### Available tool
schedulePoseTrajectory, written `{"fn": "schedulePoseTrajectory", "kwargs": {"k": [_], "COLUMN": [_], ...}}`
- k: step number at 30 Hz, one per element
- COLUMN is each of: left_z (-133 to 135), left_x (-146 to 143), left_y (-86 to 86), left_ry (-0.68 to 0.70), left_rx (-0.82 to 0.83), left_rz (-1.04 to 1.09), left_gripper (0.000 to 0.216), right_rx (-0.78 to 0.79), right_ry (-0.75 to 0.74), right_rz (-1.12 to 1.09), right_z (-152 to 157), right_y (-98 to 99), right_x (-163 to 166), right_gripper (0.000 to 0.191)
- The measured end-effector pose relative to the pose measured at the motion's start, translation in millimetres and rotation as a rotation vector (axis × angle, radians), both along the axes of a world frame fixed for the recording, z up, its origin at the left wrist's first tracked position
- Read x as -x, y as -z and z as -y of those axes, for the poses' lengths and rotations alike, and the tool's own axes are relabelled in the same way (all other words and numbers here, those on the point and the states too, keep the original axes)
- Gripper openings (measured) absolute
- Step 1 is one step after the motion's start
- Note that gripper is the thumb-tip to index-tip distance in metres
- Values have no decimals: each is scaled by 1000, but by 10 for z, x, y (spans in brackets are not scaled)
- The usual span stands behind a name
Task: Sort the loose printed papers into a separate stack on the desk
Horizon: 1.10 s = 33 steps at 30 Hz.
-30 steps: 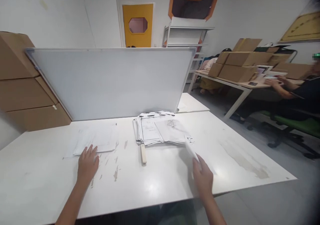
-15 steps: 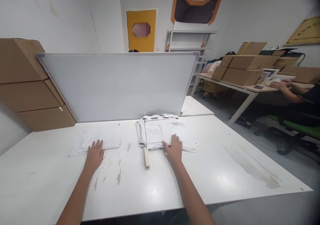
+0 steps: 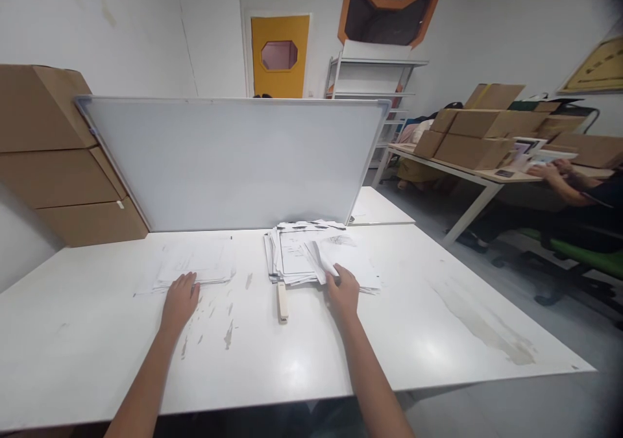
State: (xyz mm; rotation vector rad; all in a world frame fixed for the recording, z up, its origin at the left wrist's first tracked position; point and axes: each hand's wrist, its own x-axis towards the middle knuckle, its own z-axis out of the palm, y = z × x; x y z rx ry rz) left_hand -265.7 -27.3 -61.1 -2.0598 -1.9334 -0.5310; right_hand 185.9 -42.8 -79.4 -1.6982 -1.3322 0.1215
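Note:
My left hand (image 3: 179,300) lies flat with fingers spread at the near edge of a thin pile of white sheets (image 3: 197,264) on the white table (image 3: 438,334). My right hand (image 3: 343,289) is at the near edge of a thicker stack of printed papers (image 3: 316,256). Its fingers pinch the top sheet (image 3: 318,261), which curls up off the stack. A small pale wooden stick (image 3: 281,301) lies on the table just left of my right hand.
A whiteboard (image 3: 233,162) leans upright behind the papers. Stacked cardboard boxes (image 3: 53,159) stand at the left. At the right a person's hands (image 3: 555,172) rest on another table loaded with boxes (image 3: 477,139). A yellow door and a white shelf are at the back.
My right hand came from the table's near right onto the paper stack, lay flat on it, and now pinches and lifts the top sheet. The left hand has stayed put.

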Motion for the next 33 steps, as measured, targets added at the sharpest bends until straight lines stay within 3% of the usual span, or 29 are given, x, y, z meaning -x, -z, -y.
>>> {"fn": "schedulePoseTrajectory", "kwargs": {"k": [7, 16, 19, 22, 25, 27, 29, 30, 31, 33], "left_z": [15, 24, 30, 180, 624, 1039, 1429, 1581, 1693, 1791], "left_x": [8, -8, -25, -194, -662, -1111, -1565, -1763, -1929, -2163], "left_y": [-13, -21, -106, -224, -275, -228, -135, -86, -44, 8], "left_ry": [18, 39, 44, 168, 311, 359, 513, 635, 690, 646], "left_rx": [-14, -53, -84, -116, -49, 167, 526, 677, 749, 822], "left_rz": [23, 46, 59, 142, 446, 764, 1109, 1263, 1402, 1649], "left_gripper": [50, 51, 51, 47, 40, 36, 44, 57, 65, 66], "right_rx": [19, 5, -14, -61, -123, -170, -209, -227, -239, -233], "right_ry": [15, 49, 105, 177, 211, 165, 6, -70, -143, -258], "right_rz": [18, -28, -65, -117, -158, -183, -135, -86, -36, 55], "right_z": [-81, -85, -75, 98, 581, 1042, 1509, 1713, 1886, 2121], "right_y": [79, 18, -76, -211, -273, -205, -64, 16, 90, 196], "right_x": [-6, -85, -117, -95, 81, 283, 507, 611, 701, 821], "right_gripper": [67, 54, 45, 42, 40, 36, 32, 32, 36, 48]}}
